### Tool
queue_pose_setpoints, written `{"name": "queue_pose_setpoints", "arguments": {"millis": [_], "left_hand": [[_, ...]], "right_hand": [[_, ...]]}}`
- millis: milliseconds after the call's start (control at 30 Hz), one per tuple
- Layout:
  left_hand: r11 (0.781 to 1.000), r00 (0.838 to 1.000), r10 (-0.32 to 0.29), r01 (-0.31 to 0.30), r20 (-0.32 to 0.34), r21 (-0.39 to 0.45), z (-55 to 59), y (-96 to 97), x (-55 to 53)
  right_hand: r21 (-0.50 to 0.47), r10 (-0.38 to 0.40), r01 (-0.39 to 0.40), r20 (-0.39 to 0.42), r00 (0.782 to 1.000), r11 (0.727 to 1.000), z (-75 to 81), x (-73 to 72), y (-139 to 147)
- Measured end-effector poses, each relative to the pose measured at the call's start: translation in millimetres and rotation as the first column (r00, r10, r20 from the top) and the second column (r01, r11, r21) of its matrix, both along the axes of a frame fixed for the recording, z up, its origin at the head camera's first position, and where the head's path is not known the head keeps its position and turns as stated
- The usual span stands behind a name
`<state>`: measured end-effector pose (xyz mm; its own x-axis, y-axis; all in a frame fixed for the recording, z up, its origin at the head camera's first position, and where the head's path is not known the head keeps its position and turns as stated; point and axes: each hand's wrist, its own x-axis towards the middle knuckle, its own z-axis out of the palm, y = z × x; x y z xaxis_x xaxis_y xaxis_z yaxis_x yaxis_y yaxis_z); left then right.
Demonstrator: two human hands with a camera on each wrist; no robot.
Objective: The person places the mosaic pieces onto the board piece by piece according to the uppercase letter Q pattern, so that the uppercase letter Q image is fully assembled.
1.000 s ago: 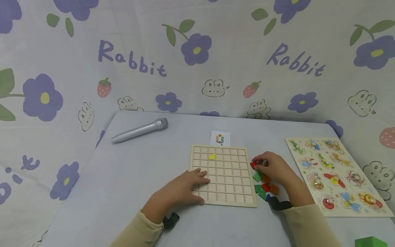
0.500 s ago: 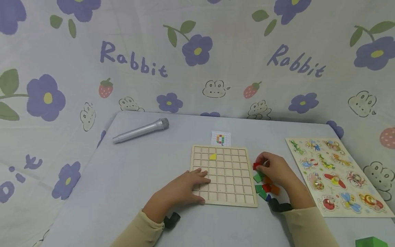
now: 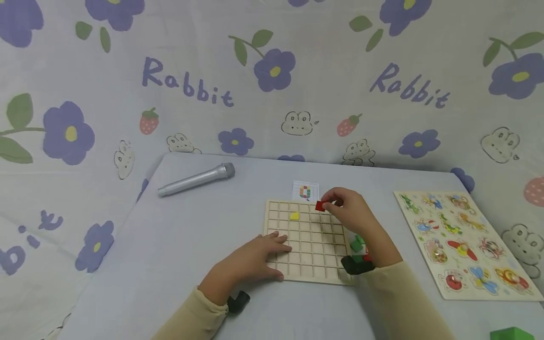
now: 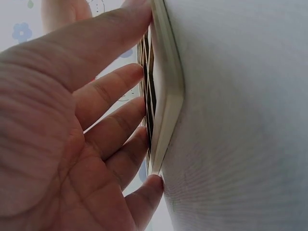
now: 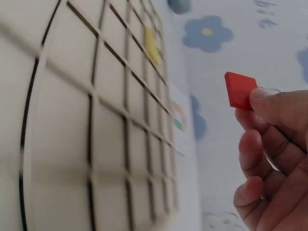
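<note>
On the counter (image 3: 204, 219), find the board (image 3: 307, 247) lying flat, near-square with no clear long axis and set roughly square-on; judge it stiff and light, best steadied by the rim. Note the left hand (image 3: 250, 260) resting over its near left part, with fingers (image 4: 109, 91) spread, loose and grasping nothing. See in the right hand (image 3: 353, 211), raised above the board's far edge towards the right, the red tile (image 5: 240, 90) pinched between thumb and fingers: treat as light, stiff, perhaps slippery, hardly fragile, best held by one side, about square without obvious long axis, and pointing its free side left.
</note>
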<state>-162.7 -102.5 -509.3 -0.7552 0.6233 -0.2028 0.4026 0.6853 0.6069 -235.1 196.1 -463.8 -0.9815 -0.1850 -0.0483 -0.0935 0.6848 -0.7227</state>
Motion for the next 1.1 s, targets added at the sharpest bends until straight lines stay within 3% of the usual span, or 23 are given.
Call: {"name": "queue_pose_setpoints", "arguments": {"millis": [200, 400, 1100], "left_hand": [[1.000, 1.000, -0.002, 0.002, 0.010, -0.020, -1.9, 0.5, -1.7], [1.000, 1.000, -0.007, 0.006, -0.009, -0.030, -1.5, 1.1, -1.4], [0.999, 1.000, 0.008, -0.008, 0.004, -0.051, -3.0, 0.5, -3.1]], "right_hand": [[0.011, 0.030, -0.031, 0.089, 0.996, 0.999, -24.2, -18.6, -27], [0.038, 0.003, -0.008, 0.125, 0.992, 0.999, -40.7, -21.0, -33], [0.081, 0.030, -0.039, 0.109, 0.994, 0.996, -45.4, -18.7, -39]]}}
